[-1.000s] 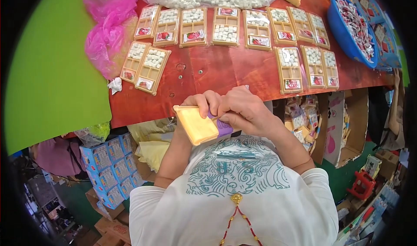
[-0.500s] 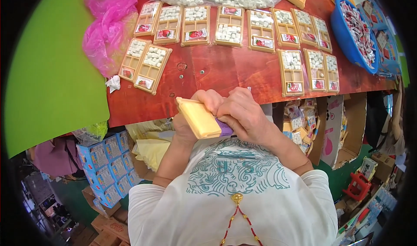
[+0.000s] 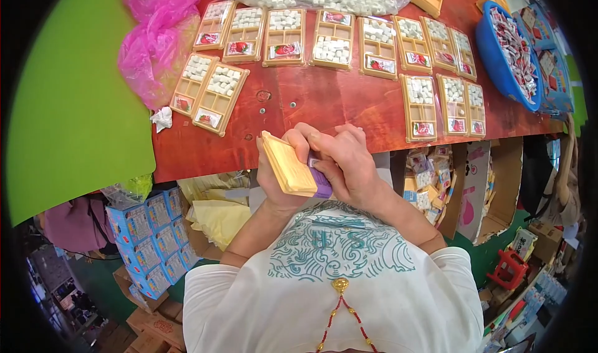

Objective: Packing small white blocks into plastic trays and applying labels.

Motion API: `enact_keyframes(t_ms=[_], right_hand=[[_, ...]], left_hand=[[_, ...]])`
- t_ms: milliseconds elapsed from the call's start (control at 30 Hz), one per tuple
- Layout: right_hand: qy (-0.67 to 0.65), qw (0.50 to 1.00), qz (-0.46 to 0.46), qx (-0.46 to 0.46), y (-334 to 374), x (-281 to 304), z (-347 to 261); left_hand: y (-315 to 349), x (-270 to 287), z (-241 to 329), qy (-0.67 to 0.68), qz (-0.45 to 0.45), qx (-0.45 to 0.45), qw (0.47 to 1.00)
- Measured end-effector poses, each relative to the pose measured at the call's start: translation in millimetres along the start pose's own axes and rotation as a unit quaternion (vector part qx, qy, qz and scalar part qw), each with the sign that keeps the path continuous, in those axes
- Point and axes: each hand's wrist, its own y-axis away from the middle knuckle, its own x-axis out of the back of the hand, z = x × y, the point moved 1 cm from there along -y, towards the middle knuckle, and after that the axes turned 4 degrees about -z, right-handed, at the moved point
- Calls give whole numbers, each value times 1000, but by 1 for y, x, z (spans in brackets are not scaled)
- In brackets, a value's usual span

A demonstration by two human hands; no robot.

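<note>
yellow tray (image 3: 289, 168), purple-banded, tilted

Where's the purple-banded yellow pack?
Near the head view's centre, the yellow pack is in the left hand, the right hand touching its purple band.

The pale yellow tray (image 3: 288, 165) has a purple band (image 3: 321, 182). The tabletop (image 3: 342, 104) is streaky red, the basin (image 3: 500, 73) blue. Teal swirls (image 3: 377, 259) pattern the white shirt (image 3: 261, 312).

Divided trays (image 3: 284, 37) on a table (image 3: 336, 104) (glossy red)
</note>
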Motion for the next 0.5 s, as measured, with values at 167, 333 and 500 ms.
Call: enact_keyframes(t_ms=[167, 333, 500], right_hand=[[119, 992, 5, 29, 0, 2, 5], [127, 992, 2, 10, 13, -8, 13], [209, 978, 18, 10, 16, -13, 13]], left_hand=[[3, -30, 2, 16, 94, 70, 993], [7, -15, -6, 80, 123, 104, 984], [5, -7, -15, 135, 173, 113, 969]])
